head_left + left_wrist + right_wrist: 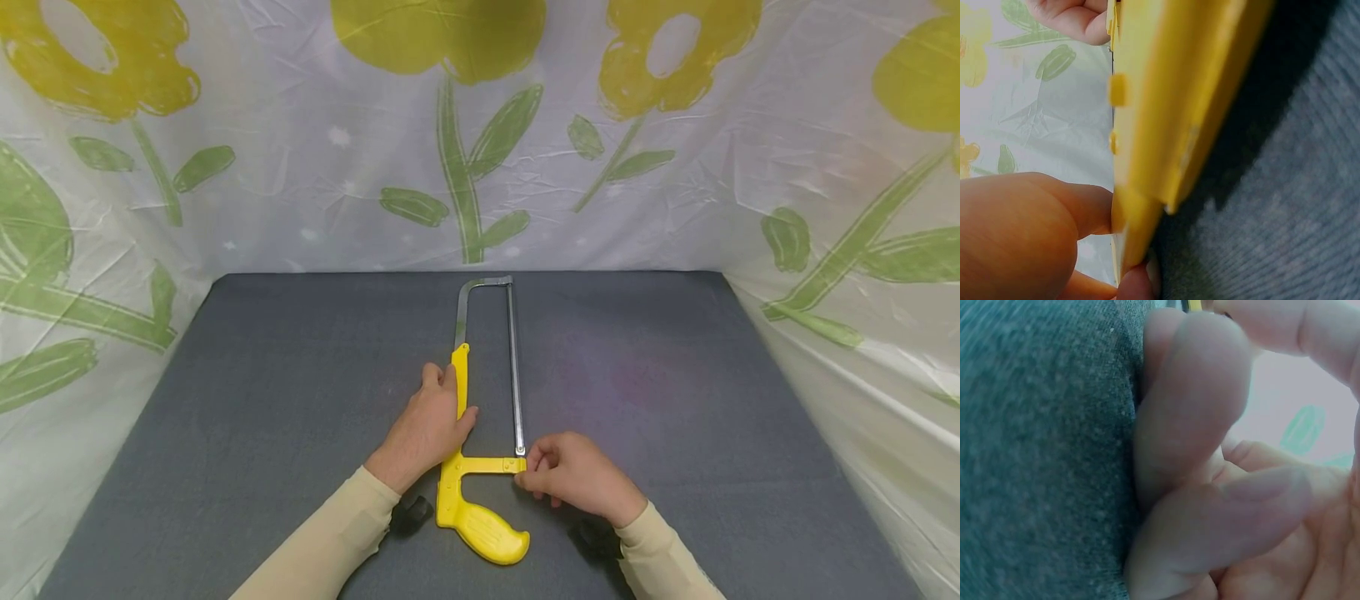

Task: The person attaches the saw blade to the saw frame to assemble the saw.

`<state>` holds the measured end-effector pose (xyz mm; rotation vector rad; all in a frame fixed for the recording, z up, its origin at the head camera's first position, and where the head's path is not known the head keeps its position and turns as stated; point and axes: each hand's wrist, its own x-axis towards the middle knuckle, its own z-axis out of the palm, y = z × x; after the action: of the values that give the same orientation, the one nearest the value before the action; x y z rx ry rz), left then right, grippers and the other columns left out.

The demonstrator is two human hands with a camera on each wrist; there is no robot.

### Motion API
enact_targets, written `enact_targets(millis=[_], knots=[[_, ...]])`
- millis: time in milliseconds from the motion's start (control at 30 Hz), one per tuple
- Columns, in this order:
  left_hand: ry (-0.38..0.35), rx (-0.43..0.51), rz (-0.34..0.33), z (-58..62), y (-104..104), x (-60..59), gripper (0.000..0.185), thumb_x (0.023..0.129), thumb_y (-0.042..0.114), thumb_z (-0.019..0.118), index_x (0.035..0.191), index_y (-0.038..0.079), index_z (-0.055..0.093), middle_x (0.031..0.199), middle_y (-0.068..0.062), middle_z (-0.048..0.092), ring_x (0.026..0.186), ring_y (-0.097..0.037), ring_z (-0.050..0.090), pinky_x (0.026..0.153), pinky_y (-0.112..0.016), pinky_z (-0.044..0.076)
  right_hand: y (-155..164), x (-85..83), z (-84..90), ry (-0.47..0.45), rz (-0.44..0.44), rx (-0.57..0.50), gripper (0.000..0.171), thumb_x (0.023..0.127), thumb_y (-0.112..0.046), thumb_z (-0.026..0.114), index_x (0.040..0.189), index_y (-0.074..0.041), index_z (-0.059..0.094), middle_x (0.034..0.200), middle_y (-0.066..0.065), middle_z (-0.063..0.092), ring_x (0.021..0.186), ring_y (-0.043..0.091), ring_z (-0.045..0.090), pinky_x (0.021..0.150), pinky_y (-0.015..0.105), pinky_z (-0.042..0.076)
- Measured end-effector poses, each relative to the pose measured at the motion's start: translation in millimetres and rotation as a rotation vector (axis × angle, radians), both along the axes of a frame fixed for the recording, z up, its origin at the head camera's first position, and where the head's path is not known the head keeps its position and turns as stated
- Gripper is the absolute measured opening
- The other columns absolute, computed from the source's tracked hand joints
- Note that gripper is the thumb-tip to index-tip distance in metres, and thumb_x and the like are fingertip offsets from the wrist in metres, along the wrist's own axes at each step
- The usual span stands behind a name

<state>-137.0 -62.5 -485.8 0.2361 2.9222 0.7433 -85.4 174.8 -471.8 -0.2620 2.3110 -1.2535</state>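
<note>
Two hands: both of yours are on one hacksaw (483, 417), which lies flat near the middle of the grey worktop (262, 400).
Hacksaw position: its metal bow and blade (514, 367) point away from you toward the back edge, and its yellow handle (483, 529) lies nearest you, between your two forearms.
Left hand: your left hand (427, 429) rests on the yellow part of the frame's spine; your thumb lies along the inner side and your fingers curl over the outer side.
Left grip: narrow, closed round the yellow spine; your left wrist view shows the yellow frame (1166, 106) close up with fingers (1035, 231) pressed against its edge.
Right hand: your right hand (573, 475) sits at the end of the short yellow crossbar (491, 465), where the blade's near end meets it.
Right grip: narrow, fingertips pinched at the crossbar's tip; your right wrist view shows curled fingers (1191, 412) against the grey surface, but the pinched part itself is mostly hidden there.
Sleeves: beige sleeves (330, 542) cover both of your forearms, and a dark wrist mount (411, 512) shows beneath each.
Surroundings: a white sheet printed with yellow flowers and green leaves (465, 167) hangs behind and at both sides of the worktop.
</note>
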Motion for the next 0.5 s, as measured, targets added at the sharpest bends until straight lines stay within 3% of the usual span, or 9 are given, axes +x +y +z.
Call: enact_targets(millis=[500], knots=[[-0.007, -0.006, -0.006, -0.1, -0.2, -0.6, 0.084, 0.103, 0.032, 0.075, 0.165, -0.007, 0.034, 0.134, -0.021, 0.046, 0.054, -0.014, 0.050, 0.049, -0.023, 0.043, 2.0, -1.5, -2.5, 0.006, 0.026, 0.009, 0.019, 0.090, -0.023, 0.082, 0.081, -0.011, 0.071, 0.068, -0.001, 0.068, 0.053, 0.011, 0.056, 0.053, 0.030, 0.053]])
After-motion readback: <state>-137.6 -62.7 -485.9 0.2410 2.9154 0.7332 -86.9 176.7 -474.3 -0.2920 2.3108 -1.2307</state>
